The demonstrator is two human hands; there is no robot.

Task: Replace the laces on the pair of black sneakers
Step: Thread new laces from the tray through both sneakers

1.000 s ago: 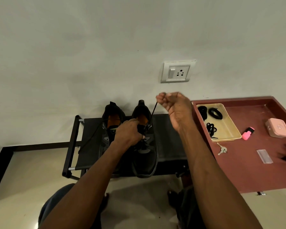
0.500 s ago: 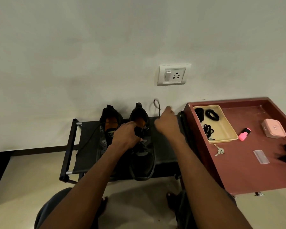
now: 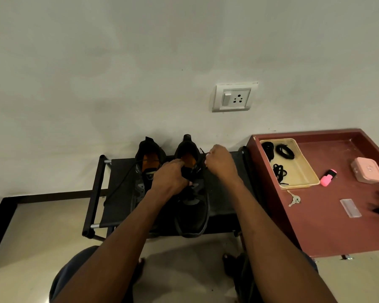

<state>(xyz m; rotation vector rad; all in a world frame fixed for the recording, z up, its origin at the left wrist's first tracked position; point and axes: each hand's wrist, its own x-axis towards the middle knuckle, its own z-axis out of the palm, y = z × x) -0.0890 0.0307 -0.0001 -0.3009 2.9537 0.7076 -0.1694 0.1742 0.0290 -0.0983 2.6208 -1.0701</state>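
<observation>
Sneakers (image 3: 192,206) on rack (image 3: 118,193), beside tray (image 3: 304,171) of laces (image 3: 284,150).

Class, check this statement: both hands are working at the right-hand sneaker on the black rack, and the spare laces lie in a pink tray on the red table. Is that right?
Not quite. The head view shows the tray is pale yellow, not pink. The rest holds: left hand and right hand at the right-hand sneaker on the black rack, spare laces on the red table.

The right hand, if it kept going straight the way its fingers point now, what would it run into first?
The right hand points left, toward the collar of the right-side black sneaker, so it would likely meet that collar and lace first, then the left hand beyond; depth is uncertain.
</observation>
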